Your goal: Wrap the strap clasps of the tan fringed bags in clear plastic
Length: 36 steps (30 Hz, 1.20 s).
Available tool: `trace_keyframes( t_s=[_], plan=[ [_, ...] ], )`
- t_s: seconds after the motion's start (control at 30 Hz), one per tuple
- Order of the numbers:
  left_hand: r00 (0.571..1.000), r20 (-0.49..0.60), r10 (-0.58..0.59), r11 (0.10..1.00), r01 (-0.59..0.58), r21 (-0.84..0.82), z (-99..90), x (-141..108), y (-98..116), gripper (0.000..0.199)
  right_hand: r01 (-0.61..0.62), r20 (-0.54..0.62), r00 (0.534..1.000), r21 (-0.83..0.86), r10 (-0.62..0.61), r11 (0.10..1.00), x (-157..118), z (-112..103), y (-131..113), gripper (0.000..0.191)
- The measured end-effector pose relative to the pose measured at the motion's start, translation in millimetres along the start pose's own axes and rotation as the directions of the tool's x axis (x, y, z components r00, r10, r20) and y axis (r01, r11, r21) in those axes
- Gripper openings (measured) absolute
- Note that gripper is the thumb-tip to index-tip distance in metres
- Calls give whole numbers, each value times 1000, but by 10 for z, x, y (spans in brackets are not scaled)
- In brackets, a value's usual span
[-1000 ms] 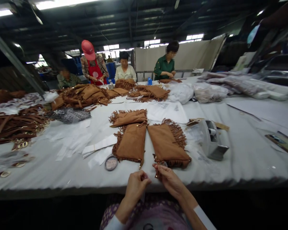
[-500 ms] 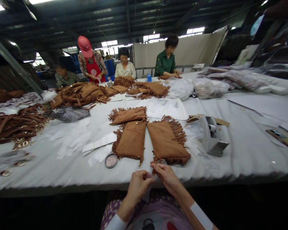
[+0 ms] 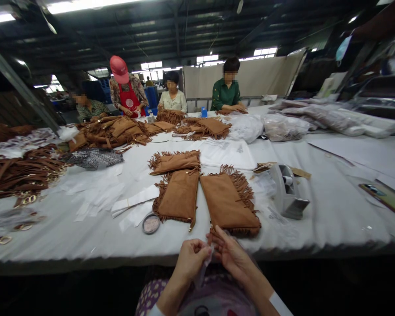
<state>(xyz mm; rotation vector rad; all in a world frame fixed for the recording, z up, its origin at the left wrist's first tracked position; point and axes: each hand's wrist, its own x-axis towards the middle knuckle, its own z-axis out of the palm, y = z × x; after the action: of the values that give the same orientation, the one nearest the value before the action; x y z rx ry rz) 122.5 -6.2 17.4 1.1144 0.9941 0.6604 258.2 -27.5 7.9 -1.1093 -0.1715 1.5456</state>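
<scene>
Just beyond the table's front edge, my left hand (image 3: 191, 260) pinches a thin, translucent piece of plastic wrap (image 3: 202, 271) that hangs down over my lap. Close beside it, my right hand (image 3: 231, 253) has its fingers fairly straight, with the tips closed around the brown zipper pull (image 3: 209, 239) at the near left corner of a brown fringed pouch (image 3: 228, 204). That pouch lies flat on the table. To its left rests a second fringed pouch (image 3: 179, 195), with another pouch (image 3: 176, 162) behind it.
A grey tape dispenser (image 3: 289, 193) stands on the right, a phone (image 3: 383, 197) beyond it. Left of the pouches lie a round tin (image 3: 151, 223) and white paper strips (image 3: 134, 199). Brown straps (image 3: 23, 169) are heaped far left. Several people work across the white-covered table (image 3: 95, 237).
My right hand has tilted more upright, its fingers rising along the pouch corner. My left hand, with the plastic, has come closer to the zipper pull. The view has shifted slightly.
</scene>
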Motion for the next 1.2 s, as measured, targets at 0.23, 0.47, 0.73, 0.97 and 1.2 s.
trace_keyframes(
  t_s=[0.23, 0.47, 0.73, 0.97, 1.2],
  plan=[
    [993, 35, -112, 991, 109, 78, -199, -196, -292, 24, 77, -175, 983, 106, -58, 991, -16, 51, 186, 25],
    [995, -44, -86, 985, 92, 148, -117, -9, -401, 26, 125, -215, 970, 36, -115, 992, -34, 32, 190, 30],
    [997, -57, -57, 991, 63, 118, -87, 96, -290, 30, 152, -251, 954, -53, -161, 987, -23, 38, 242, 35],
    [996, -85, -19, 989, 31, 145, -23, 129, -123, 24, 170, -278, 941, -115, -196, 979, 18, 12, 285, 39],
    [984, -75, 163, 924, -126, 361, -35, 219, -4, 15, 112, -288, 946, -133, -146, 985, 21, -21, 267, 25]
  ],
)
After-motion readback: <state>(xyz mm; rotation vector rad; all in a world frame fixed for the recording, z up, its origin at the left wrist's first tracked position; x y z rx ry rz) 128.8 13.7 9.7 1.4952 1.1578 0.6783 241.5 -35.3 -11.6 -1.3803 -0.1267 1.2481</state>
